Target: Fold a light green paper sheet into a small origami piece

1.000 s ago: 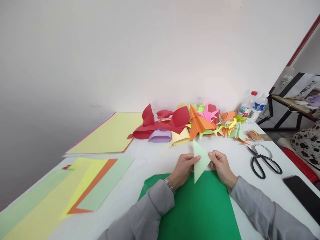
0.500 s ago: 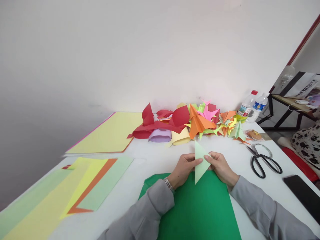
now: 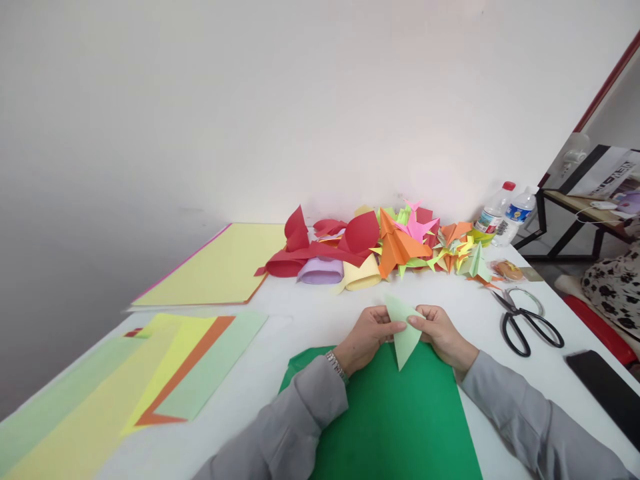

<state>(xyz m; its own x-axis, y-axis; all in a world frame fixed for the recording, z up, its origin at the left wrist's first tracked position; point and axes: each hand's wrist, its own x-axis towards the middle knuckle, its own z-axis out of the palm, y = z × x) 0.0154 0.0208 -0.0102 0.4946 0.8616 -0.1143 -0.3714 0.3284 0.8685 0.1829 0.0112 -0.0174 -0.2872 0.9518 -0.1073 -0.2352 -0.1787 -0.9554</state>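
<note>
A pale green piece of folded paper (image 3: 405,347), roughly triangular, is held between my two hands above a dark green sheet (image 3: 395,420). My left hand (image 3: 367,335) pinches its left side, thumb on the front and fingers behind. On the other side my right hand (image 3: 440,331) grips it the same way, with its thumb close to the left thumb. The fingers behind the paper are partly hidden. One point of the paper tilts up to the left and another points down.
Folded paper planes (image 3: 400,243) and curled red paper shapes (image 3: 360,237) lie along the wall. Coloured sheets (image 3: 210,373) and a yellow stack (image 3: 215,267) are at left. Scissors (image 3: 520,320), a black phone-like slab (image 3: 607,387) and two bottles (image 3: 517,213) stand or lie at right.
The folded paper has turned a little, its top point leaning left and its lower tip shifting right. Both hands still hold it in nearly the same place.
</note>
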